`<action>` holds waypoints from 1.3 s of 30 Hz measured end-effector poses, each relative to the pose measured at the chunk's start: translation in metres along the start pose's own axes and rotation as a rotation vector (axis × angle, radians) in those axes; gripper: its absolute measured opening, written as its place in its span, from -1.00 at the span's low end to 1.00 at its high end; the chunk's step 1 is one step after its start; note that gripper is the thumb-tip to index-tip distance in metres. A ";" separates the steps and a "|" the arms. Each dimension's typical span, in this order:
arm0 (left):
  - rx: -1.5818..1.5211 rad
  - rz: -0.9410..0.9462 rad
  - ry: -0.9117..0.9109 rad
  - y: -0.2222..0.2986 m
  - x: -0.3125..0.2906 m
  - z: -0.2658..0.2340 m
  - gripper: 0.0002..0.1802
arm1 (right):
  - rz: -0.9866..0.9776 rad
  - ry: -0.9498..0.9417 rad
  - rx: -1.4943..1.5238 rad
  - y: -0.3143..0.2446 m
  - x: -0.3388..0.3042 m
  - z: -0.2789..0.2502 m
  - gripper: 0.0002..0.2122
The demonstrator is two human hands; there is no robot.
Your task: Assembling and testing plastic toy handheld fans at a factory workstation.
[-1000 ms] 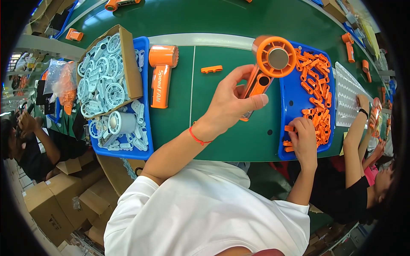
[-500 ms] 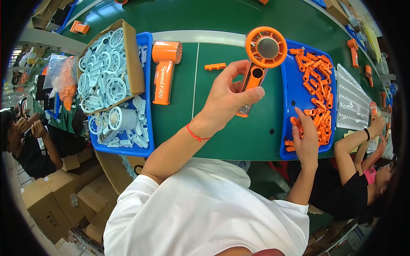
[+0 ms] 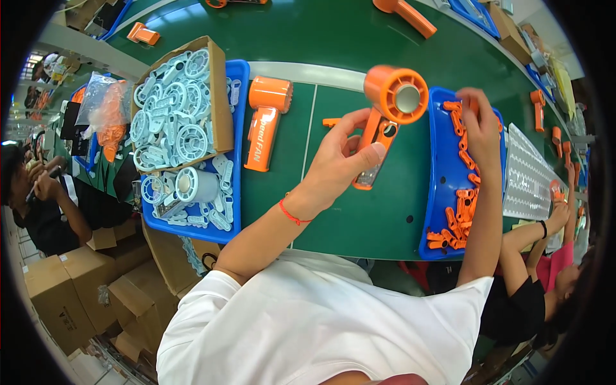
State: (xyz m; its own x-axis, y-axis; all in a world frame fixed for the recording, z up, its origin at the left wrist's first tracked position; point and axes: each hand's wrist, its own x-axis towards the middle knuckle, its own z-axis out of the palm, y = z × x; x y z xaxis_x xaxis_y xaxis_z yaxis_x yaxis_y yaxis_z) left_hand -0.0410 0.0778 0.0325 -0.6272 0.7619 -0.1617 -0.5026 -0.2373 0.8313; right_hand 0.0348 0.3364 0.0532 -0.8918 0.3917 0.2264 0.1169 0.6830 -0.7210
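My left hand (image 3: 343, 151) is closed round the handle of an orange handheld fan (image 3: 393, 96), held up over the green table. The fan's round head faces right and toward me, showing a silver disc at its hub. A dark round opening and a clear lower part show on the handle. To the right, my right hand (image 3: 478, 125) is over the far part of a blue tray (image 3: 443, 163). Its fingers are smeared by motion, so what they hold, if anything, is unclear. Small orange clip-shaped parts (image 3: 459, 218) lie heaped in that tray. Another orange part (image 3: 331, 122) lies behind my left hand.
A second orange fan (image 3: 263, 128) lies left of centre. Beyond it, a cardboard box (image 3: 221, 109) of pale blue parts (image 3: 173, 96) rests in another blue tray (image 3: 231, 221). A white sheet (image 3: 529, 176) lies right. Co-workers sit at both sides.
My right hand has moved from the near part of the right tray to its far part. The fan in my left hand has turned, so the side of its head shows.
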 end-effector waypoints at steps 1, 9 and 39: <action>0.036 -0.020 0.003 0.002 0.000 0.000 -0.38 | -0.035 0.031 -0.083 0.012 0.024 0.002 -0.83; 0.036 -0.012 0.085 -0.007 -0.009 -0.011 -0.49 | 0.007 0.208 -0.652 0.105 0.168 0.036 -0.53; 0.991 0.134 0.400 0.010 0.268 -0.009 -0.53 | 0.273 -0.238 -0.621 -0.098 -0.135 0.087 -0.58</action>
State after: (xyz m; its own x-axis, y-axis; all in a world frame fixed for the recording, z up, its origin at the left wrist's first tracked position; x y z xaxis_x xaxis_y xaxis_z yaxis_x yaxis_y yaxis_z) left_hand -0.2197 0.2742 -0.0071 -0.8806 0.4713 -0.0499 0.1779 0.4264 0.8869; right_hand 0.1060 0.1634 0.0364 -0.8578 0.5022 -0.1091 0.5137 0.8320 -0.2094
